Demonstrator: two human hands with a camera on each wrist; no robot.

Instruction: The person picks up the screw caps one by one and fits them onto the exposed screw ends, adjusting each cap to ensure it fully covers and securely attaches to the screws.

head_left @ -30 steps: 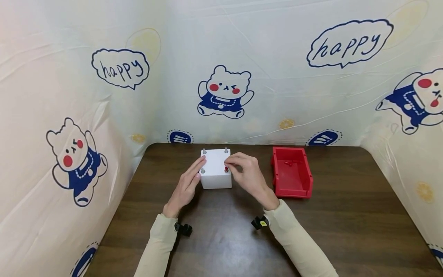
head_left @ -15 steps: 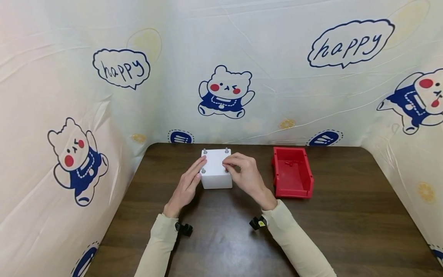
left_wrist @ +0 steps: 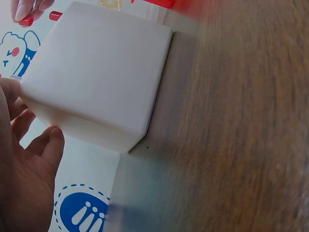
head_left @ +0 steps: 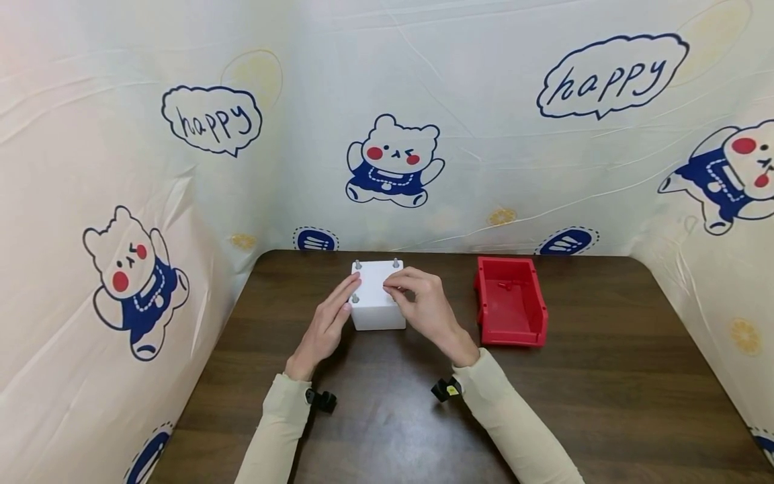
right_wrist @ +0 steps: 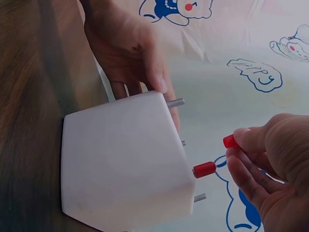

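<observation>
On the table stands a white block (head_left: pixel 377 318) with a threaded metal bolt (right_wrist: pixel 176 102) sticking up near each top corner. One bolt, at the near right corner, wears a red cap (right_wrist: pixel 204 169). My left hand (head_left: pixel 324 327) rests along the block's left side, its fingers fairly straight and the fingertips at the top edge. Between thumb and forefinger my right hand (head_left: pixel 428 306) pinches a second red cap (right_wrist: pixel 229 141), apart from the bolts and above the block's top. From the head view, this hand hides the capped bolt and the pinched cap.
A red open-fronted bin (head_left: pixel 512 337) stands right of the block, with small red pieces (head_left: pixel 504 286) at its back. A patterned curtain (head_left: pixel 302 168) rises behind the brown wooden table (head_left: pixel 387 430). Each wrist wears a small black camera (head_left: pixel 322 401).
My right hand has shifted slightly left over the block's top, covering the red-capped bolt seen a second ago. The left hand and the block stay put.
</observation>
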